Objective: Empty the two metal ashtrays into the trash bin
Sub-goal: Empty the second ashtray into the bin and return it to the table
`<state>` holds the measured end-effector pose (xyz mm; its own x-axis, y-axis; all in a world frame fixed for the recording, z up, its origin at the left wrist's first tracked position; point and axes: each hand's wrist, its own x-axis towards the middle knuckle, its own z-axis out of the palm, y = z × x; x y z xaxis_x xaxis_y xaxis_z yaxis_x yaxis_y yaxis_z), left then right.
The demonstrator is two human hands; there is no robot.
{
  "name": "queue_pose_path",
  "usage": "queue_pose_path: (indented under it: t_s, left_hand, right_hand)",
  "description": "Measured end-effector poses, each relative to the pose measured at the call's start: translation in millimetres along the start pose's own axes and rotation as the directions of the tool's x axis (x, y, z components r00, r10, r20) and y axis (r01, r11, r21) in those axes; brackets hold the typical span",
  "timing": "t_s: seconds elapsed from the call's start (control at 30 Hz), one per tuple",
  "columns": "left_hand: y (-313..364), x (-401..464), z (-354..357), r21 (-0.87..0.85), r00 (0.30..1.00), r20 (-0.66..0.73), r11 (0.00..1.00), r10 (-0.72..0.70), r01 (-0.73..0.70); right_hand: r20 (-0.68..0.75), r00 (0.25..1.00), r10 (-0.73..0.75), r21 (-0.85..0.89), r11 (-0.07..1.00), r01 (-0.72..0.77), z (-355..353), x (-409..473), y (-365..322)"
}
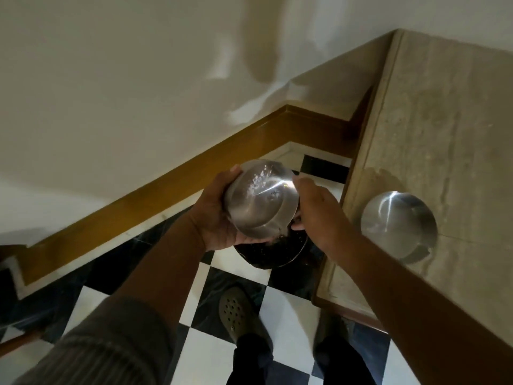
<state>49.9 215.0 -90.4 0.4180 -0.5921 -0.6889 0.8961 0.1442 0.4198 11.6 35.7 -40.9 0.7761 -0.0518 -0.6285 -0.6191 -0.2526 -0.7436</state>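
Both hands, L (219,215) & R (316,209), clamp tipped ashtray (261,201) over bin (277,252); checkered floor (283,309), stone counter (444,120).

— Any lettering, brand or number to read anywhere here?

— None. The round, shiny steel ashtray (261,200) held between the left hand (215,215) and the right hand (316,215) carries only glare and pale specks, no stamp or mark that can be made out.

— And the second round steel ashtray (399,226) on the beige stone counter (444,120), just right of the right hand?

— Bare metal, nothing written. The black round trash bin (273,252) below the hands shows no label either.
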Motion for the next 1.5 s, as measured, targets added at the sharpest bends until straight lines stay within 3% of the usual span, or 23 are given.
queue_pose_path:
  t_s: [0.13,0.2,0.27,0.33,0.37,0.43,0.5,0.67,0.73,0.8,0.87,1.0,1.1,1.2,1.23,1.27,1.33,1.4,1.5]
  left_hand:
    - [9,11,-4,0.256,1.0,-0.004,0.966,0.031,-0.029]
    - [12,17,-2,0.513,0.998,-0.055,0.858,0.005,0.024]
    - [6,27,-3,0.761,0.993,-0.121,0.642,-0.007,0.097]
    - [-7,35,-5,0.922,0.981,-0.158,0.373,0.113,0.106]
    - [-15,38,-7,0.964,0.966,-0.152,0.246,0.207,0.099]
    - [-31,43,-12,0.998,0.918,-0.068,0.032,0.392,0.06]
    - [-44,48,-19,0.996,0.877,0.04,-0.091,0.479,0.004]
    - [-56,60,-28,0.989,0.829,0.138,-0.128,0.542,-0.08]
    - [-56,65,-22,0.984,0.792,0.172,-0.138,0.585,-0.111]
    - [-54,68,-19,0.973,0.756,0.22,-0.189,0.617,-0.129]
    - [-55,68,-22,0.966,0.784,0.237,-0.226,0.574,-0.126]
    - [-61,62,-33,0.967,0.785,0.236,-0.22,0.572,-0.13]
    - [-59,59,-33,0.968,0.76,0.232,-0.219,0.607,-0.122]
    - [-56,59,-34,0.974,0.767,0.215,-0.184,0.605,-0.129]
    - [-55,59,-33,0.979,0.772,0.199,-0.161,0.604,-0.127]
    - [-54,60,-31,0.982,0.774,0.187,-0.142,0.605,-0.126]
    - [-54,62,-29,0.984,0.791,0.17,-0.147,0.587,-0.102]
    - [-59,62,-28,0.982,0.821,0.166,-0.164,0.546,-0.089]
    - [-65,66,-33,0.98,0.781,0.188,-0.169,0.596,-0.107]
  right_hand:
    - [0.026,0.994,0.108,0.237,0.965,-0.111,-5,24,14]
    - [0.034,0.992,0.124,0.268,0.955,-0.128,-10,31,22]
    - [-0.009,0.999,0.037,0.151,0.988,-0.035,-14,33,33]
    - [-0.038,0.991,-0.128,-0.1,0.987,0.124,-17,29,44]
    - [-0.01,0.968,-0.25,-0.258,0.936,0.239,-17,26,49]
    - [0.124,0.882,-0.455,-0.516,0.73,0.449,-16,25,60]
    - [0.233,0.798,-0.556,-0.625,0.543,0.561,-15,23,67]
    - [0.288,0.639,-0.713,-0.741,0.256,0.62,-20,11,54]
    - [0.334,0.632,-0.7,-0.785,0.164,0.597,-21,12,59]
    - [0.473,0.721,-0.507,-0.811,0.07,0.581,-20,19,74]
    - [0.575,0.763,-0.296,-0.796,0.014,0.605,-18,24,90]
    - [0.621,0.73,-0.284,-0.763,-0.005,0.647,-14,33,96]
    - [0.594,0.675,-0.437,-0.735,0.046,0.676,-14,31,82]
    - [0.463,0.585,-0.666,-0.726,0.094,0.681,-19,25,57]
    - [0.442,0.589,-0.677,-0.742,0.093,0.664,-19,25,53]
    - [0.471,0.632,-0.615,-0.758,0.084,0.647,-18,25,54]
    - [0.591,0.74,-0.322,-0.759,0.09,0.645,-11,30,67]
    - [0.633,0.762,-0.133,-0.751,0.13,0.647,-6,34,83]
    - [0.624,0.743,-0.242,-0.745,0.1,0.659,-4,38,84]
